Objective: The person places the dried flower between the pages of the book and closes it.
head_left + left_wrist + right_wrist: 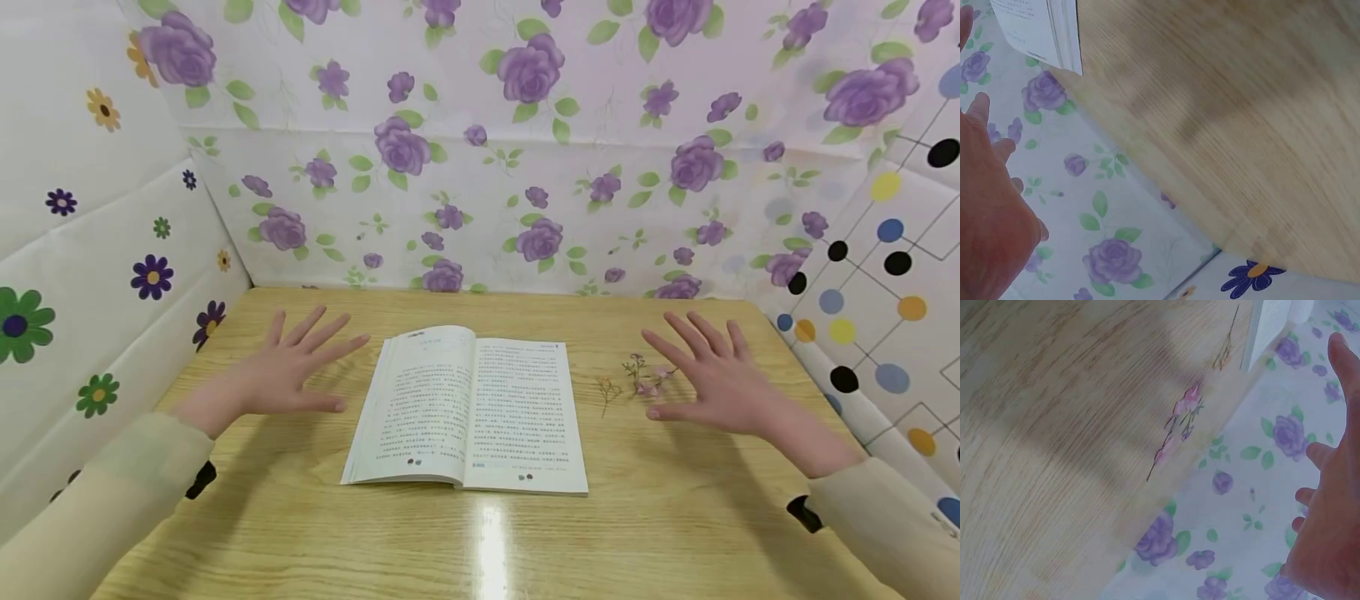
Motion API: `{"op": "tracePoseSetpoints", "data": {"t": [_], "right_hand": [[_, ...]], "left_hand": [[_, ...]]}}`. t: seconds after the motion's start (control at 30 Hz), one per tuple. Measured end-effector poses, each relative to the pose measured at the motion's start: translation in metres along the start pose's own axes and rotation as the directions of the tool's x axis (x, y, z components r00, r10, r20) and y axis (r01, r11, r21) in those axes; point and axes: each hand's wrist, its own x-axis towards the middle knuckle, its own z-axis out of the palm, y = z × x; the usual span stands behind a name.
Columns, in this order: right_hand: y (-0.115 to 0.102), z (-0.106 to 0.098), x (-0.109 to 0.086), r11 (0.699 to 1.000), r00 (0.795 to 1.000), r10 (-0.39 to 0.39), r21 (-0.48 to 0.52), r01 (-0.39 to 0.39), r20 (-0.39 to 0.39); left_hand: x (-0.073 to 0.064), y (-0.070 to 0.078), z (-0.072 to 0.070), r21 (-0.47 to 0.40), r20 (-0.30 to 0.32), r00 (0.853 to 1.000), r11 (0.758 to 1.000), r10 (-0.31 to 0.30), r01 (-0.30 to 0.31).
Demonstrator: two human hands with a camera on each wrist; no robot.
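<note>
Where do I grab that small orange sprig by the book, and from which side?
I'd bring the right hand down from the near side and pinch the orange sprig by its stem. It lies flat, thin stem toward the person and branched head away, so that grip should spare the branches. The open book sits to its left and pink flowers to its right.

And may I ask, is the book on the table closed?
No, the book lies open on the table, showing print left and right.
</note>
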Motion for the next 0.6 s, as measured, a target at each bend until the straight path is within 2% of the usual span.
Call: {"op": "tracePoseSetpoints", "data": {"t": [0.2,0.4,0.6], "right_hand": [[-0.009,0.002,0.001,0.999,0.999,-0.033,0.009,0.033,-0.013],[-0.018,0.001,0.002,0.998,0.998,-0.062,0.003,0.062,-0.029],[-0.025,0.003,0.003,0.998,0.998,-0.070,0.007,0.070,0.001]], "left_hand": [[-0.004,0.013,0.005,-0.036,-0.032,0.998,0.998,0.045,-0.046],[-0.011,0.028,0.011,-0.139,-0.061,0.996,0.987,0.072,-0.080],[-0.018,0.038,0.021,-0.244,-0.051,0.994,0.964,0.095,-0.104]]}}
